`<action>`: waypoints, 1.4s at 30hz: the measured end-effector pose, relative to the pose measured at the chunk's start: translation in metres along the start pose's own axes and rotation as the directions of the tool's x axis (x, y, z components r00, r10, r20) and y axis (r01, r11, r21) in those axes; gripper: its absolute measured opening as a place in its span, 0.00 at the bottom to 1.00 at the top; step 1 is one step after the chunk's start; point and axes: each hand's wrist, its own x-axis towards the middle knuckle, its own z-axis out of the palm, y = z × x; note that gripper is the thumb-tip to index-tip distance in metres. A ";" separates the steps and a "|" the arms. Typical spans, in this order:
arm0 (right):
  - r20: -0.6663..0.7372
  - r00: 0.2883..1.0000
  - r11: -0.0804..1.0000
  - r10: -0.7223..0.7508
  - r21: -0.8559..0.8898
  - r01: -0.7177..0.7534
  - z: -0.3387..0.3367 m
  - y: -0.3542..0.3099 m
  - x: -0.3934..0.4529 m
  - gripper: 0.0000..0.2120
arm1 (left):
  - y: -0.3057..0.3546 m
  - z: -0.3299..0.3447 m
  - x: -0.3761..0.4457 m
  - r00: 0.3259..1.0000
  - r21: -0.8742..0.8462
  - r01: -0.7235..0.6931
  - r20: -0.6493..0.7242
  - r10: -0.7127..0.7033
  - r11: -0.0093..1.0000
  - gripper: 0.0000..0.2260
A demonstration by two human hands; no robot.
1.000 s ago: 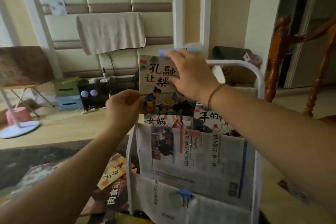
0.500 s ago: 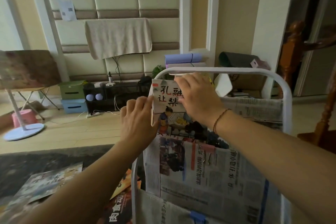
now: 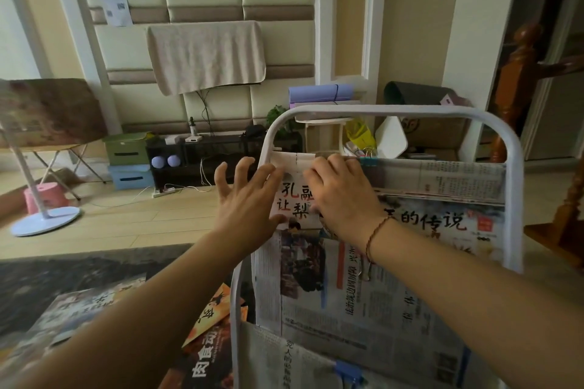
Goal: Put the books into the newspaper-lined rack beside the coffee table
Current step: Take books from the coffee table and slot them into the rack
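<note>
Head view shows a thin picture book [image 3: 295, 207] with red and black characters on its cover, standing in the upper pocket of the white rack [image 3: 512, 167], its lower half tucked behind the newspaper [image 3: 363, 303] that lines the front. The right hand [image 3: 343, 199] lies over the book's right side, fingers bent down on its top edge; whether the thumb hooks behind the cover is hard to tell from this angle. The left hand [image 3: 249, 202] is spread wide, fingers straight and apart, its palm edge against the book's left side by the rack's tube. A second book [image 3: 442, 221] stands just beside the first in the same pocket. More books [image 3: 208, 350] lie on the dark rug [image 3: 63, 275] left of the rack. A blue clip [image 3: 347, 369] pins the lower newspaper.
</note>
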 end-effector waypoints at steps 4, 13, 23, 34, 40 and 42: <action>0.102 0.995 1.000 -0.012 0.025 0.010 0.000 -0.004 -0.006 0.25 | -0.001 -0.002 0.000 1.000 0.023 -0.017 0.027 0.016 1.000 0.32; 0.113 0.993 1.000 0.025 0.000 -0.026 -0.010 -0.009 -0.004 0.15 | 0.000 0.000 0.000 1.000 -0.016 -0.011 0.028 0.012 1.000 0.31; -0.170 0.972 0.900 0.163 0.429 -0.075 -0.038 -0.055 -0.039 0.18 | -0.035 0.027 -0.111 0.971 -0.480 0.064 -0.172 -0.166 0.875 0.31; 0.396 0.884 0.604 -0.248 0.777 -0.179 0.013 -0.265 -0.070 0.24 | -0.197 0.088 -0.319 0.523 0.098 0.641 0.671 -0.526 0.762 0.35; 0.716 0.677 0.788 -0.169 0.511 -0.343 0.082 -0.328 -0.046 0.28 | -0.200 0.091 -0.342 0.546 0.101 0.647 0.630 -0.552 0.756 0.41; 0.760 0.631 0.820 -0.155 0.456 -0.347 0.102 -0.337 -0.040 0.27 | -0.200 0.093 -0.344 0.558 0.097 0.660 0.600 -0.573 0.745 0.35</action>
